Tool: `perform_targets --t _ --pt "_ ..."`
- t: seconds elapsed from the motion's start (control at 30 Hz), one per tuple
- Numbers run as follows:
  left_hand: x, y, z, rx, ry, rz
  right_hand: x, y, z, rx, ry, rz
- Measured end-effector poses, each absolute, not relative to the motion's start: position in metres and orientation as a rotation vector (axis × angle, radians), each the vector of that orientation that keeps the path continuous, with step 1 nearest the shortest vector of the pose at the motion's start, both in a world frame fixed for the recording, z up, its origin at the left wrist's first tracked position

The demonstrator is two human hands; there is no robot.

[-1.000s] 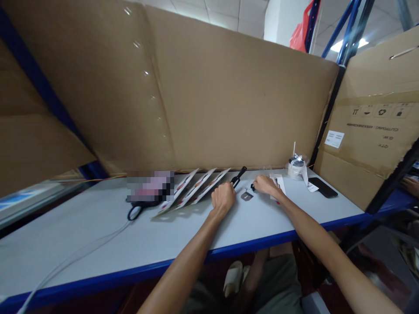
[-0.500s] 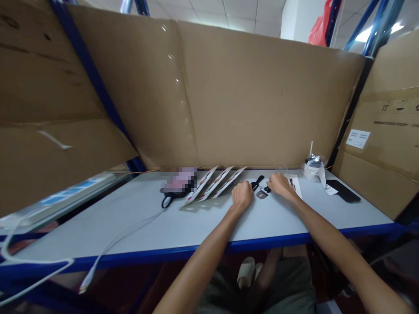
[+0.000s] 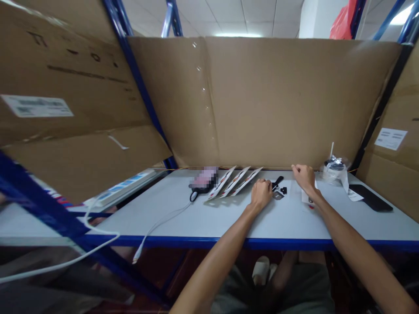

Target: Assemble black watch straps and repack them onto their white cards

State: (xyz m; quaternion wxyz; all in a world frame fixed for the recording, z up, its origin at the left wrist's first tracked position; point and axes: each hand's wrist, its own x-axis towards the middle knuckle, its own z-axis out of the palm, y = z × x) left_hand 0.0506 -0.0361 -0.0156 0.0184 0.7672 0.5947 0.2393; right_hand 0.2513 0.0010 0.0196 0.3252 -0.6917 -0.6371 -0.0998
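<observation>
My left hand rests on the table with its fingers curled closed, at the near end of a black strap keychain. It appears to grip the strap there, though the fingertips are hidden. A grey square tag and a small black piece lie beside the strap. Farther right, my right hand is raised a little with its fingers bent together; what they hold, if anything, cannot be made out. Below its wrist lies a white card, partly covered by the hand and forearm.
Three printed cards lean in a row left of my left hand. Beyond them is a dark device with a white cable. At right are a clear-wrapped roll and a black phone-like slab. A cardboard wall closes the back.
My right hand has moved away from the keychain to the right and up, over the white card. My left hand stays by the strap. The camera view has turned left.
</observation>
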Motion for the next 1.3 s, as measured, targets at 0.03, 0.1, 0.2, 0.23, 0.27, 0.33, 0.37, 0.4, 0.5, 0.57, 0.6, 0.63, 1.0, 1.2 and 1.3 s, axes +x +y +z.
perform_targets --t 0.03,0.1,0.2,0.23,0.27,0.33,0.37,0.4,0.5,0.57,0.6,0.63,1.0,1.2,1.3 --pt "0.050 -0.036 -0.016 2.369 1.847 0.755 0.254 0.002 0.020 -1.796 -1.650 -0.268" --pt "0.049 -0.036 -0.017 2.337 1.851 0.778 0.259 0.004 0.020 -1.778 -1.611 -0.281" --pt "0.047 -0.035 -0.018 2.347 1.833 0.838 0.265 0.008 0.017 -1.776 -1.579 -0.297" --pt "0.047 -0.035 -0.019 2.364 1.820 0.858 0.267 0.010 0.015 -1.771 -1.574 -0.299" --pt "0.047 -0.035 -0.020 2.380 1.808 0.873 0.268 0.011 0.013 -1.764 -1.568 -0.299" --pt "0.048 -0.034 -0.022 2.407 1.790 0.892 0.270 0.014 0.010 -1.742 -1.551 -0.292" --pt "0.048 -0.035 -0.023 2.423 1.780 0.902 0.270 0.015 0.008 -1.728 -1.540 -0.286" --pt "0.049 -0.035 -0.024 2.440 1.771 0.914 0.271 0.016 0.006 -1.710 -1.531 -0.277" --pt "0.051 -0.036 -0.024 2.491 1.751 0.914 0.272 0.017 0.004 -1.654 -1.495 -0.244" --pt "0.048 -0.034 -0.020 2.514 1.770 0.887 0.275 0.017 0.005 -1.606 -1.455 -0.223" --pt "0.046 -0.032 -0.017 2.522 1.798 0.878 0.277 0.017 0.007 -1.581 -1.430 -0.213" --pt "0.043 -0.029 -0.013 2.528 1.845 0.880 0.280 0.017 0.008 -1.557 -1.399 -0.204" --pt "0.012 -0.016 -0.002 2.532 2.036 0.175 0.296 0.015 0.017 -1.696 -1.272 -0.205" --pt "0.012 -0.022 0.003 2.662 2.024 0.130 0.306 0.009 0.020 -2.078 -1.442 -0.043" --pt "0.009 -0.020 0.005 2.601 2.085 0.213 0.318 0.008 0.021 -2.258 -1.466 0.083"
